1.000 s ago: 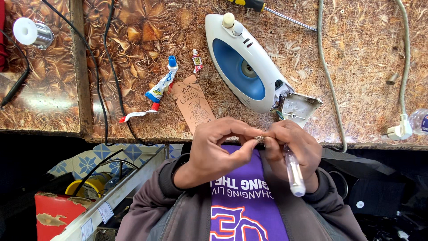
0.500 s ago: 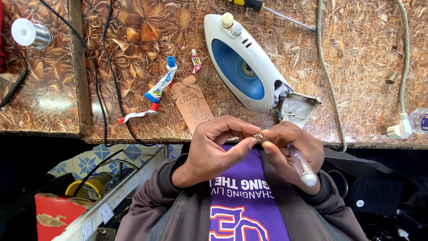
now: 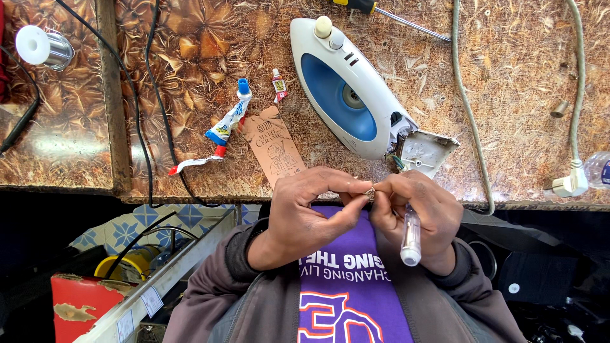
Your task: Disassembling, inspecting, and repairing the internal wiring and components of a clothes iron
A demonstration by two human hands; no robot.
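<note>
Brown, glossy laminate with a leaf-like pattern covers the table (image 3: 521, 95), whose near edge runs across the middle of the view. A small metal part (image 3: 370, 192) is pinched between the fingertips of the left hand (image 3: 305, 219) and the right hand (image 3: 416, 213), just in front of that edge at about 6 o'clock from the iron. A clear-handled tool (image 3: 411, 238) is also gripped in the right hand, its handle end pointing toward the purple shirt (image 3: 346, 286). The smooth white and blue iron (image 3: 349, 86) is laid at 12 o'clock from the hands, with its rear cover (image 3: 427, 152) hanging open. A crumpled glue tube (image 3: 225, 124) and a brown card (image 3: 273, 147) are seen at 10 o'clock. A grey cord (image 3: 470, 121) with a white plug (image 3: 569, 184) is draped at 2 o'clock, a screwdriver (image 3: 381, 9) at the far edge. Bare tabletop is left at 1 o'clock.
</note>
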